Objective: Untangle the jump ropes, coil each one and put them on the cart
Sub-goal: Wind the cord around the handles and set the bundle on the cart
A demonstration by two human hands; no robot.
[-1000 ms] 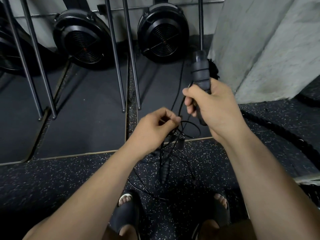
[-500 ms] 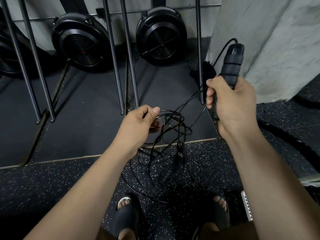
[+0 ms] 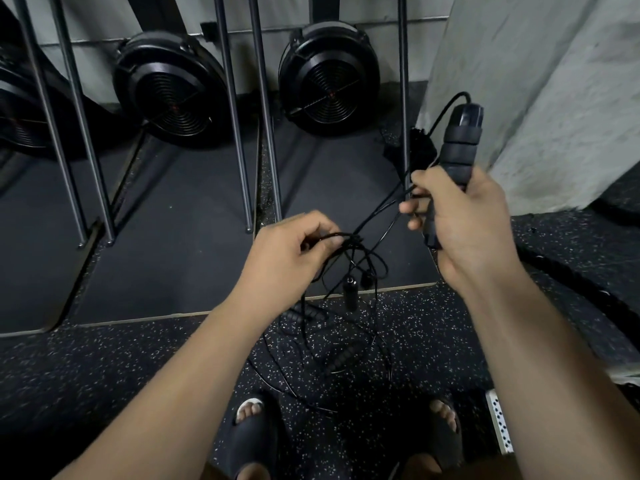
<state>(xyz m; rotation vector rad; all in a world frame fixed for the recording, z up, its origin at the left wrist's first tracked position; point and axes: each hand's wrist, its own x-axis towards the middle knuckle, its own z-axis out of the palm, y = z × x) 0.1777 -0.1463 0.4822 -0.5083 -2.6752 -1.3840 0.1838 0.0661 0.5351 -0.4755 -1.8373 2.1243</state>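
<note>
Over the speckled rubber floor (image 3: pixel 104 375), held out in front: right hand (image 3: pixel 464 223) wrapped round the lower part of a black ribbed handle (image 3: pixel 460 147), fingers curled tight, upper end tilted up and away toward the concrete pillar (image 3: pixel 554 98). From the top of it: thin cord (image 3: pixel 444 110) arching out, then down past the fingers and leftward to the knot. Lower and to the left: left hand (image 3: pixel 291 258) pinching the tangled jump ropes (image 3: pixel 353 241) between thumb and curled fingers, right at the knotted bunch. Stretched between the two hands: a couple of straight strands. Hanging just beneath the pinch: two small handle ends (image 3: pixel 349 292). Lying on the floor below, between the sandalled feet (image 3: pixel 252 434) and the dark mats (image 3: pixel 173 254): two more grips (image 3: pixel 341 362) amid loose loops. Well behind, against the wall: two round black fans (image 3: pixel 329 81).
</note>
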